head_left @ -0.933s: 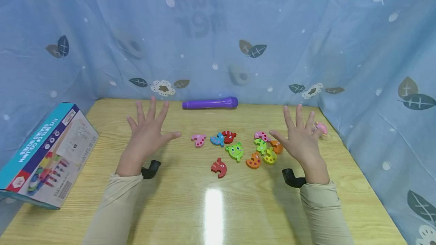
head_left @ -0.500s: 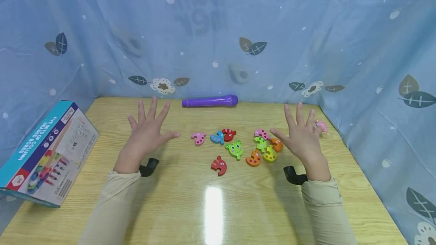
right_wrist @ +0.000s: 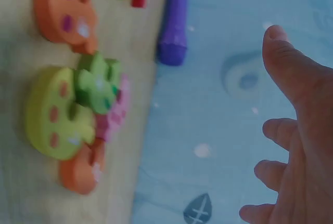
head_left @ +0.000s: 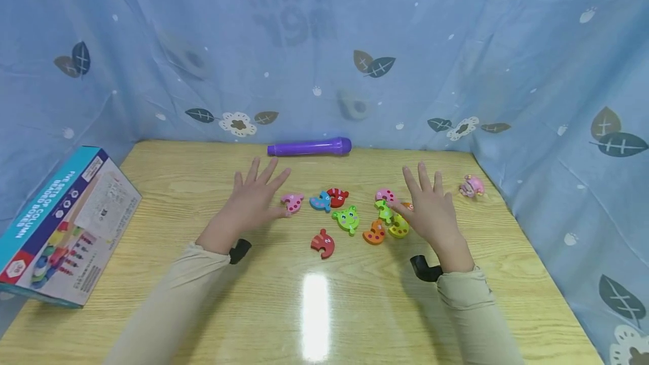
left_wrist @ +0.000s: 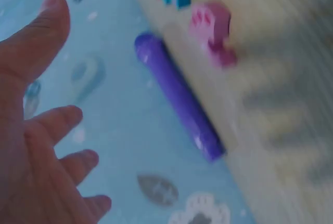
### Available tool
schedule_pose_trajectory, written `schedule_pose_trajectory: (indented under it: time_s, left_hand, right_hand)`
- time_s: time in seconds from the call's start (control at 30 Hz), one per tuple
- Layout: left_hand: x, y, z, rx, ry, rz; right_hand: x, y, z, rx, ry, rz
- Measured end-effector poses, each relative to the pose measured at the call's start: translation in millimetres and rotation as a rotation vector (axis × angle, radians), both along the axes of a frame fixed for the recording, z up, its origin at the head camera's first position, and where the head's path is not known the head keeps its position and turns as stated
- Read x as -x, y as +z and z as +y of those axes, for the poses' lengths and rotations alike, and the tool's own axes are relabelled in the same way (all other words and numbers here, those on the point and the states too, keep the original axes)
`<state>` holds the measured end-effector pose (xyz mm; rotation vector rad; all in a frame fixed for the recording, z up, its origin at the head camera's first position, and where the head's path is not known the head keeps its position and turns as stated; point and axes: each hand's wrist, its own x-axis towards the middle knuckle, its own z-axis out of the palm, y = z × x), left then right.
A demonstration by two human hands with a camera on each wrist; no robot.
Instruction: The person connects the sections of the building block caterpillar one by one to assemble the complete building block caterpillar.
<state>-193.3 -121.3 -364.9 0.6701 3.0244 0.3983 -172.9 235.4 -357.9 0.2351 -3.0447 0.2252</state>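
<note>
Hovers over table (head_left: pixel 375 308) with left hand (head_left: pixel 247 205) and right hand (head_left: pixel 432 214) spread wide; has green face piece (head_left: pixel 347 219) and red number-2 piece (head_left: pixel 327 242) between.

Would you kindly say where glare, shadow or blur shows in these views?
Head view: white glare on the glossy wood-grain table, soft shadows beside both beige sleeves; left wrist view: smeared dark shadows on the table, pink spotted puzzle piece blurred; right wrist view: dim, yellow curved puzzle piece with orange spots soft-edged.
</note>
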Motion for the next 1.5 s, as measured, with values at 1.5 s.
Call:
schedule_pose_trajectory:
  time_s: [1.5]
  left_hand:
    - [22.7,-53.0,109.6,0.191,-0.484,0.051]
  right_hand:
    - [-65.8,-62.0,-92,-0.229,0.727,0.052]
